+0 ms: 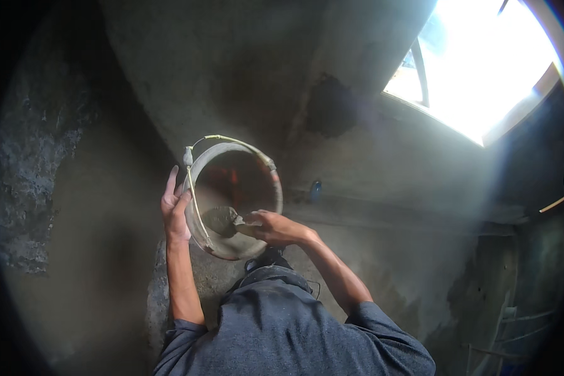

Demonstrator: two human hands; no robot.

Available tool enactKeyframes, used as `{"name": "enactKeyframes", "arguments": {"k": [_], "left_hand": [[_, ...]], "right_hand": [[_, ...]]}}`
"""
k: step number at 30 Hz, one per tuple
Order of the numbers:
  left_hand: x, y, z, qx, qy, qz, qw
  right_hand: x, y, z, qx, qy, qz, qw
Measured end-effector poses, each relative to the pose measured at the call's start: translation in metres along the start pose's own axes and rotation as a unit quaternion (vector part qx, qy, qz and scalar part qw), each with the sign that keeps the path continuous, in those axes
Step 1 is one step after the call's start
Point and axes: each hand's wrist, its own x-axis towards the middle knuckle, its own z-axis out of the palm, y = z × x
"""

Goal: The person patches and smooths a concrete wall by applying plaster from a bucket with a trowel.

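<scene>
A round, cement-smeared bucket (250, 182) with a cord-wrapped handle is held out at the middle of the view, its dark inside facing the camera. My left hand (175, 203) grips the bucket's left side, fingers along the outside and index finger raised. Inside the bucket my right hand (271, 229) is closed on the handle of a trowel, whose grey blade (217, 220) rests low against the bucket's inner wall. My dark shoe shows just below the bucket, above my grey shirt.
Rough grey plastered walls and surfaces (163, 69) surround me, with a flaking patch at the left. A bright window opening (470, 56) is at the upper right. A small blue object (316, 188) lies beyond the bucket, and pale bars (520, 337) stand at the lower right.
</scene>
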Motion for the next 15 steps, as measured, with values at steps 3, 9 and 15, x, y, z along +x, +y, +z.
{"name": "enactKeyframes", "arguments": {"k": [3, 9, 15], "left_hand": [[-0.002, 0.005, 0.001, -0.04, -0.004, 0.0, 0.999], [0.008, 0.011, 0.017, -0.083, -0.069, -0.029, 0.994], [0.019, 0.003, 0.035, -0.017, -0.059, -0.064, 0.996]], "right_hand": [[-0.029, -0.027, -0.028, 0.032, 0.206, 0.009, 0.978], [-0.056, 0.083, 0.017, 0.564, 0.301, 0.111, 0.761], [-0.067, 0.077, 0.026, 0.472, 0.341, 0.188, 0.791]]}}
